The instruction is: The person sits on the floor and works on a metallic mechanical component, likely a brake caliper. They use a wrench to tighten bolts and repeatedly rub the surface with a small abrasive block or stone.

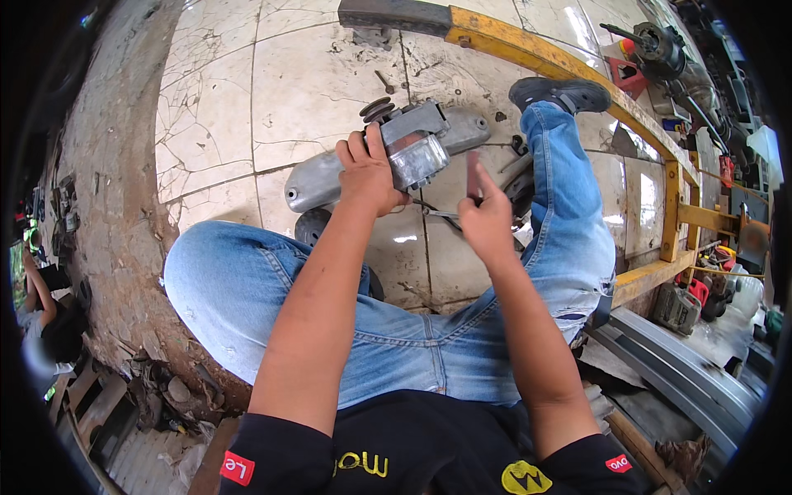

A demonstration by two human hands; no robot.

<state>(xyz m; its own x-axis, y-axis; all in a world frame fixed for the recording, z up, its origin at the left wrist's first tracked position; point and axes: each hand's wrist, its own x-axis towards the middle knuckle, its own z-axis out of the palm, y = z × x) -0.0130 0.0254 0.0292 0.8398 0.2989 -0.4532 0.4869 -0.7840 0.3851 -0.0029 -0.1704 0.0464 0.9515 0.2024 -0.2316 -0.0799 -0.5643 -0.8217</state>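
Observation:
A grey metal motor-like housing (418, 159) with a shiny ribbed body sits across a long grey metal casting (313, 183) with rounded, bolt-holed ends. A dark grooved pulley (377, 109) sticks out at its far side. My left hand (369, 175) is closed round the left side of the housing, its fingers over the top and the thumb near the bottom edge. To the right, my right hand (488, 221) grips a flat reddish-brown strip (473, 173), which stands up from the fist just beside the housing. Whether the strip touches the metal I cannot tell.
Cracked, stained tiles (206, 107) carry a loose bolt (384, 82) and metal tools (441, 214) near my hands. A yellow steel frame (544, 58) runs along the far and right sides. Metal channels (676, 371) lie at lower right; another person (49, 313) is at far left.

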